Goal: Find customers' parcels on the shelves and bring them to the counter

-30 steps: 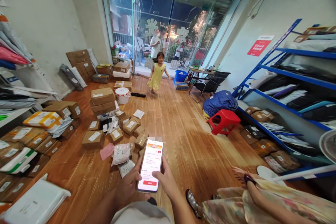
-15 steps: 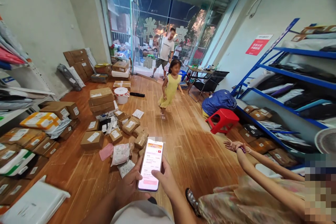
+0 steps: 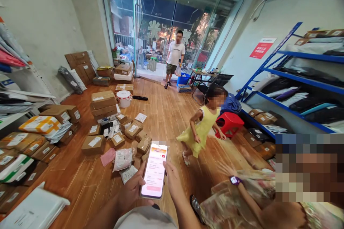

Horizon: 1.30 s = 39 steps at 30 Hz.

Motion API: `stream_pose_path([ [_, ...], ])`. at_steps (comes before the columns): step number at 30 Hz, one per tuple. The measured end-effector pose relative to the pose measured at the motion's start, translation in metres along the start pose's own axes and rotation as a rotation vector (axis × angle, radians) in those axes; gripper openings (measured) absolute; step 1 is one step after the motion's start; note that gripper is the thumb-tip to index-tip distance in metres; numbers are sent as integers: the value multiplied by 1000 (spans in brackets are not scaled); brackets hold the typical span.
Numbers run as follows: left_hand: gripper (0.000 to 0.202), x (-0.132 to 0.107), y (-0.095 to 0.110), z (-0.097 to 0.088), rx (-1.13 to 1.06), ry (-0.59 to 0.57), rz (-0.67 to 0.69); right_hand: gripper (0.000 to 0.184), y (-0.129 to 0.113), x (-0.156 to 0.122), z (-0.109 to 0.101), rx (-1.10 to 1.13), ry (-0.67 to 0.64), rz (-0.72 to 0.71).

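At the lower centre of the view, above the wooden floor (image 3: 163, 114), a lit phone (image 3: 154, 173) tilts screen upward. The left hand (image 3: 134, 184) curls its fingers closely about the left edge; the right hand (image 3: 173, 180) sets its thumb at the right edge (its other fingers are hidden, their grip uncertain). This thumb has just moved off the lower screen, leaving more of the page uncovered. Parcels (image 3: 94, 143) lie beyond, leftward.

Open: floor (image 3: 162, 123) beyond phone (image 3: 154, 172) | left: parcels (image 3: 132, 130) | right: person in yellow (image 3: 206, 127) (red stool (image 3: 234, 124) behind)
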<state>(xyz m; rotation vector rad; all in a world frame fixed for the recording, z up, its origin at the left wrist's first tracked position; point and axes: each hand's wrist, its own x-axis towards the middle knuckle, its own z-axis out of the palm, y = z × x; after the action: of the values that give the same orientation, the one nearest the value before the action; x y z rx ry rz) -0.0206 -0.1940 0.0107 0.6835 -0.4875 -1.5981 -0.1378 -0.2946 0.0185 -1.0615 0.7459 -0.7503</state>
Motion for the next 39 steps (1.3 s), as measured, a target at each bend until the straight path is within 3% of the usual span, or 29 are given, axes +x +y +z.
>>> stream_pose_path([
  [2,93,-1,-1,0,-24,-4,-6,54,-2,-1,-1,18,6,20],
  [6,88,-2,-4,-4,-91,-64,12,30,-5,-6,-6,5,-55,3],
  [10,85,-2,-7,-7,-111,-70,26,38,-6,-11,-7,-5,-94,-45],
  [14,91,0,-6,-2,-83,-20,12,26,-2,-10,-6,-6,-28,-12],
  [26,84,-1,-9,-3,-77,-30,38,57,4,-12,5,-12,67,-17],
  [32,92,-1,-5,8,-100,38,15,67,3,-19,5,131,-13,33],
  [39,83,3,-13,-5,-170,-124,-9,71,21,-20,13,411,23,113],
])
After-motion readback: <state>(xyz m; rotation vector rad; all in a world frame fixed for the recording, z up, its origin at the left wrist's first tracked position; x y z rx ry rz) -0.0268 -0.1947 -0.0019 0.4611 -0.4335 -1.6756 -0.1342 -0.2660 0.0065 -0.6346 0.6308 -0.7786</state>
